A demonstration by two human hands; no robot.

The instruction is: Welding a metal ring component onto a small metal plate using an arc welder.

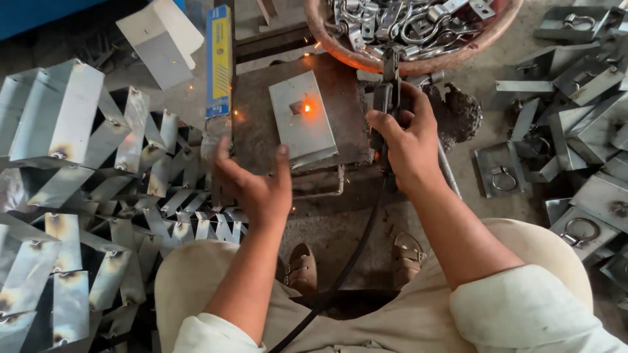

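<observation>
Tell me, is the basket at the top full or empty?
Full: the round basket is heaped with shiny metal rings and shackles up to its rim.

- The small plate [303,117] is sheet metal, smooth, dull grey, with a glowing orange spot.
- The slab [258,124] beneath it is dark, rough, rust-brown metal.
- The folded pieces [85,176] are shiny sheet metal with brown scorch marks.
- The basin [340,49] looks rusty and worn; the shackles [399,23] inside are bright, glossy metal.
- The cable [356,252] is matt black rubber.
- The trousers [196,281] are matt beige cloth.
- The sandals [302,268] look like brown leather.
</observation>
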